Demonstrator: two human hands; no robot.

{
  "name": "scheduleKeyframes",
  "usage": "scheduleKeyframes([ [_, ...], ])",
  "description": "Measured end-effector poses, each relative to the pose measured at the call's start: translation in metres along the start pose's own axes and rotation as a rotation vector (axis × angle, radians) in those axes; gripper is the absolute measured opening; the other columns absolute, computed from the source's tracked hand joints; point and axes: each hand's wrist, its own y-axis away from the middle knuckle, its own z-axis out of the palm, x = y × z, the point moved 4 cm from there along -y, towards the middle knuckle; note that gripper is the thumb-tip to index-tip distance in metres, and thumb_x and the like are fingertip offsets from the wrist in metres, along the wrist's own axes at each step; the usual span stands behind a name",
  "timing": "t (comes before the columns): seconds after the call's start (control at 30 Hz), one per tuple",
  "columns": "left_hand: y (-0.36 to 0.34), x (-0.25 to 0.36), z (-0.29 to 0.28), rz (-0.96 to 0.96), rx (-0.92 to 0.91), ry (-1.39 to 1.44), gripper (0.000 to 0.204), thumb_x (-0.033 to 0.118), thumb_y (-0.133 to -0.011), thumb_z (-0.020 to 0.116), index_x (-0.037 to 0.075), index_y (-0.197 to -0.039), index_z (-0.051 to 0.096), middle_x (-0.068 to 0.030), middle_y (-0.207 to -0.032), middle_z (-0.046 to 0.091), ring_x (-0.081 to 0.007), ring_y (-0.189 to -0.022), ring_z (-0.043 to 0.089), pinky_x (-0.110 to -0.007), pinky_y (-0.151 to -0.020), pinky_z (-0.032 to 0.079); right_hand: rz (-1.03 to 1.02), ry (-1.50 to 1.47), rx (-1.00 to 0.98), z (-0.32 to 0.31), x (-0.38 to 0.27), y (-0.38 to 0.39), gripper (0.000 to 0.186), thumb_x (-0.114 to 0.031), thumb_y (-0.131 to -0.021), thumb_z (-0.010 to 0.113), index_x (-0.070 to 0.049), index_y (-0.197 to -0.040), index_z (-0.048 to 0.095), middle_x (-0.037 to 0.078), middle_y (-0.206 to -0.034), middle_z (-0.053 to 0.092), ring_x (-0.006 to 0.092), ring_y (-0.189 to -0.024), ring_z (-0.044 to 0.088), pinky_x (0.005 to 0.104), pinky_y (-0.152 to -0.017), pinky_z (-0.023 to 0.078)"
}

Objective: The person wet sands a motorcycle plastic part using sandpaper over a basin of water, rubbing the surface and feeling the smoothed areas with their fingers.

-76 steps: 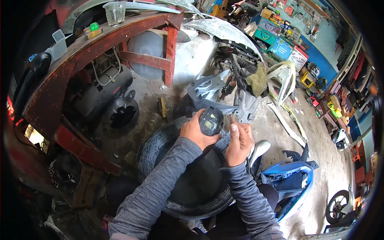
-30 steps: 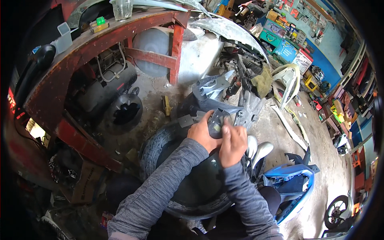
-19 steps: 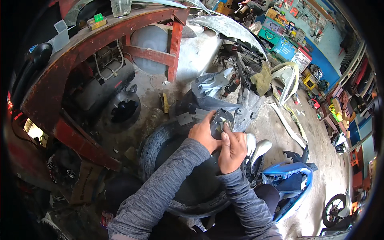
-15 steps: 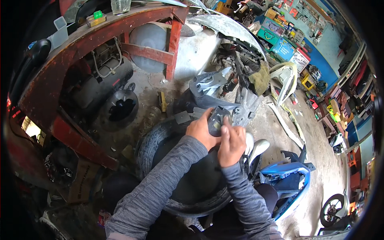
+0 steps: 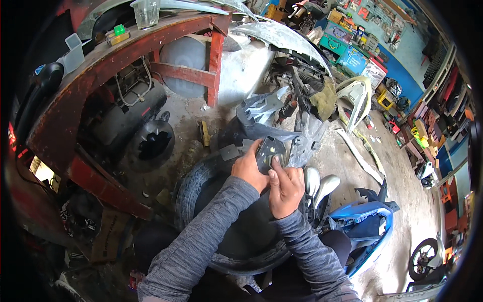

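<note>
My left hand (image 5: pixel 250 170) is wrapped around the left side of a dark, box-like plastic part (image 5: pixel 269 151) with a pale mark on its face. My right hand (image 5: pixel 287 189) is closed against the lower right of that part, fingers curled and one fingertip pressed to its surface. Whatever lies under those fingers, if anything, is hidden. Both hands are above a round black rubber tub (image 5: pixel 187 199) with dark liquid inside. Just beyond the hands lie grey plastic body panels (image 5: pixel 256 111) and a grey bracket-like piece (image 5: pixel 308 141).
A red wooden bench (image 5: pixel 100 65) runs along the left, with a dark compressor tank (image 5: pixel 128 108) and a black funnel-shaped vessel (image 5: pixel 151 141) below. On the right are a blue fairing (image 5: pixel 370 231), silver mirror-shaped pieces (image 5: pixel 324 189), white trim strips (image 5: pixel 354 153) and a wheel (image 5: pixel 422 259).
My right hand has slid down and slightly left across the part, baring more of its face. The part is tilted differently in my left hand. The whole view has shifted slightly.
</note>
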Motion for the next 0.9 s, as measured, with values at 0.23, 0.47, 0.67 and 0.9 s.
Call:
scheduleKeyframes([
  [0.23, -0.004, -0.004, 0.001, 0.004, 0.024, 0.042, 0.082, 0.034, -0.074, 0.08, 0.005, -0.143, 0.044, -0.0277, -0.107, 0.068, -0.0429, -0.104, 0.065, -0.048, -0.09, 0.052, -0.105, 0.114, -0.056, -0.003, -0.012, 0.0, 0.028, -0.014, -0.084, 0.071, -0.008, -0.111, 0.074, 0.005, -0.077, 0.055, 0.0264, -0.072, 0.049, 0.0389, -0.066, 0.039],
  [0.47, -0.001, -0.004, 0.004, -0.029, -0.009, 0.02, 0.077, 0.035, -0.078, 0.076, 0.006, -0.143, 0.044, -0.0285, -0.105, 0.068, -0.0435, -0.103, 0.065, -0.049, -0.089, 0.052, -0.124, 0.179, -0.115, -0.005, -0.017, -0.009, 0.025, -0.014, -0.087, 0.068, -0.006, -0.11, 0.074, 0.008, -0.076, 0.055, 0.0276, -0.074, 0.051, 0.0391, -0.067, 0.039],
  [0.67, -0.008, -0.011, -0.001, -0.004, 0.029, 0.033, 0.082, 0.033, -0.075, 0.08, 0.006, -0.143, 0.044, -0.0283, -0.105, 0.068, -0.0428, -0.103, 0.066, -0.049, -0.09, 0.052, -0.06, 0.152, -0.17, 0.0, -0.018, -0.006, 0.025, -0.012, -0.088, 0.068, -0.006, -0.11, 0.074, 0.008, -0.076, 0.055, 0.0274, -0.074, 0.051, 0.0387, -0.069, 0.04],
  [0.9, -0.006, -0.002, -0.004, -0.02, 0.008, 0.019, 0.089, 0.037, -0.068, 0.085, 0.006, -0.141, 0.046, -0.0263, -0.112, 0.068, -0.0413, -0.107, 0.065, -0.046, -0.093, 0.052, -0.07, 0.09, -0.122, -0.002, -0.006, -0.003, 0.025, -0.015, -0.089, 0.067, -0.006, -0.112, 0.073, 0.009, -0.077, 0.054, 0.0281, -0.073, 0.05, 0.0393, -0.067, 0.041],
])
